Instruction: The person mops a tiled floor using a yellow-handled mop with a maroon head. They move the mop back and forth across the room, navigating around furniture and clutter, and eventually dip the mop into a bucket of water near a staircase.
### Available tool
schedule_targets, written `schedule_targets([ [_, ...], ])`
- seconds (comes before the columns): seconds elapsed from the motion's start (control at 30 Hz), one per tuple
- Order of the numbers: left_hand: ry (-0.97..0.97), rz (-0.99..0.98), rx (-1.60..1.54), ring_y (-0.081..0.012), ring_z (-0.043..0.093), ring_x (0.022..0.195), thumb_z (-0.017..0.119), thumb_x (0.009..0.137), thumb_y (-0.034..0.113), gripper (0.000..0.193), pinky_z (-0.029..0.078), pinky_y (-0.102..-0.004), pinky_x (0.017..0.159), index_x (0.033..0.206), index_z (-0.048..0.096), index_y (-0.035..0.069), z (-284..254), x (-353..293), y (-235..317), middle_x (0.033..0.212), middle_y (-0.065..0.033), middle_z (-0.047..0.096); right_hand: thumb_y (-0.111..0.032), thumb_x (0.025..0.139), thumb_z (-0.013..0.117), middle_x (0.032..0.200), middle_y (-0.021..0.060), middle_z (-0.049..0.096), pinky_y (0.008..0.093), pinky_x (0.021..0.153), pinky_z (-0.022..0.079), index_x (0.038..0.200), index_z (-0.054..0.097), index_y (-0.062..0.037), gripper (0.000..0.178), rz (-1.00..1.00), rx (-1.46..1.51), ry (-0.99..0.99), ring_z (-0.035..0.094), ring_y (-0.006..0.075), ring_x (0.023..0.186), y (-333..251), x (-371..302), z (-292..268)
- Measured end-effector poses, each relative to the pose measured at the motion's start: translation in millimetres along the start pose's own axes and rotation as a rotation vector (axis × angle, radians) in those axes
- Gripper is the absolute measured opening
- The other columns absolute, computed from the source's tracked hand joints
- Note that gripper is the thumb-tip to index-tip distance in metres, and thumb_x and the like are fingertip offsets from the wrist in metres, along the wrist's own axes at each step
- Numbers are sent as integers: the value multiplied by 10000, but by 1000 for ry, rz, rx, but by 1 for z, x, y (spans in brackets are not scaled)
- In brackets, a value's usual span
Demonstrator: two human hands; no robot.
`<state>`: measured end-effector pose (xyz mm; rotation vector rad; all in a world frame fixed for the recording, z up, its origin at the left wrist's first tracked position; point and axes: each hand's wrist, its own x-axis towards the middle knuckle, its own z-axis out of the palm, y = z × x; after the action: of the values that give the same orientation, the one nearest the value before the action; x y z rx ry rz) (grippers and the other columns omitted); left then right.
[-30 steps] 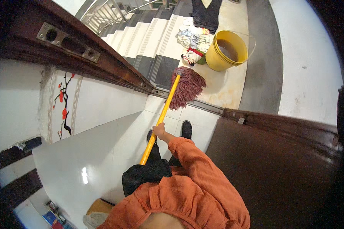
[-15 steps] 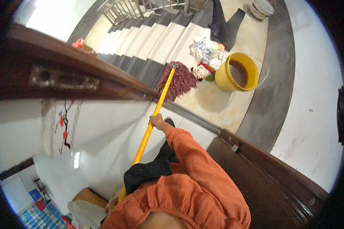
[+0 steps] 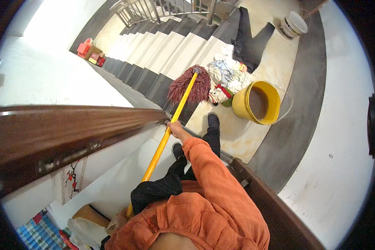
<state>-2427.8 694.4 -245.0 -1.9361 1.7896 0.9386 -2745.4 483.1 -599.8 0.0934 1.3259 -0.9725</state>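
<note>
My right hand [image 3: 177, 129] is closed round the yellow handle of a mop [image 3: 190, 87], about midway along it. The mop's dark red string head rests at the doorway, where a dark stair edge meets the pale landing. The handle slants down to my body, passing behind bunched black cloth [image 3: 156, 193]. Near its rear end a small skin-toned patch [image 3: 121, 218] may be my left hand; its fingers are hidden. Right of the mop head lies a heap of light cloths [image 3: 229, 75], beside a yellow bucket [image 3: 248, 102] of murky brown water.
Stairs [image 3: 166, 54] go down at the left, past a metal railing [image 3: 183, 11]. Black trousers [image 3: 250, 43] and a white tub [image 3: 293, 25] lie beyond the bucket. The wooden door frame [image 3: 71, 129] stands close on my left. Red boxes [image 3: 89, 52] sit by the far wall.
My view has shifted forward, and one foot now stands past the doorway on the landing. The mop head has swung slightly, its strings now spreading left. My right hand keeps its hold on the handle.
</note>
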Motion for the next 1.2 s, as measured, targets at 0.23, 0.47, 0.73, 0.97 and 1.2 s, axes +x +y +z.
schedule_targets([
  [0.23,36,-62,-15,-290,600,667,657,754,339,385,458,-393,634,939,551,18,-5,19,121,785,-143,625,-25,797,523,675,141,527,369,499,501,855,464,89,141,41,-24,-73,554,245,542,-91,33,-44],
  [0.47,60,-45,-109,-289,600,577,656,765,295,310,465,-397,549,913,546,45,-15,35,239,704,-138,621,-27,813,515,670,125,524,360,513,496,857,450,49,109,111,34,-46,548,234,543,-187,51,-89],
  [0.73,151,66,-2,-315,607,584,663,730,164,284,468,-369,496,960,543,48,-35,76,327,677,-168,612,-21,821,487,645,131,509,366,516,478,892,430,64,125,104,79,-76,538,239,535,-269,79,-123],
  [0.97,41,-27,-183,-305,620,594,696,680,138,334,485,-363,521,971,557,51,-6,130,339,703,-160,627,-38,793,534,625,122,518,357,513,485,828,469,40,107,16,-140,-41,539,244,531,-319,135,-125],
  [1.2,97,-141,-523,-238,624,555,709,702,195,321,491,-318,536,945,577,32,0,148,320,689,-144,636,16,763,508,606,120,507,350,467,477,782,468,45,53,-53,-218,-6,525,237,481,-334,144,-77],
])
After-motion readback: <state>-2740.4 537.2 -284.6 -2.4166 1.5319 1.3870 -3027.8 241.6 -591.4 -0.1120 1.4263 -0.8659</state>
